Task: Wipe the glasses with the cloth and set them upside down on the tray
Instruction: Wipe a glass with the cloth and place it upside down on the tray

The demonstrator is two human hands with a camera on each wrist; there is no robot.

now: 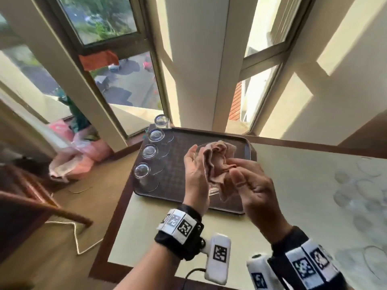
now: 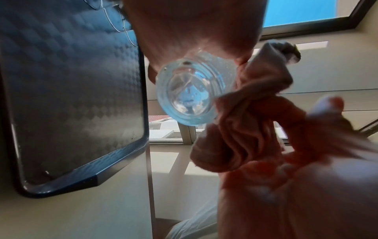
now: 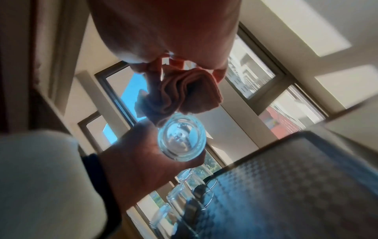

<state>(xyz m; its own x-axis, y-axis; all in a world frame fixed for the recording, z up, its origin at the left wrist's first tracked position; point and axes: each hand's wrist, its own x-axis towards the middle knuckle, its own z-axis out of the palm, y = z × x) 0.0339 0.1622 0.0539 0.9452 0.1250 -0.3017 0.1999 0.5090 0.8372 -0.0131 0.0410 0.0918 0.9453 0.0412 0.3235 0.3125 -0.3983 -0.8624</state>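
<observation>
Windowside table (image 1: 272,174), tray (image 1: 249,147): left hand (image 1: 195,174) grips glass (image 2: 192,92), slick, fragile, hold by wall; right hand (image 1: 254,189) pinches soft cloth (image 1: 217,164).

Daylight enters through tall cream-framed windows (image 1: 117,59), casting hard wall shadows; wrist views blurred, backlit, edges distorted.
</observation>
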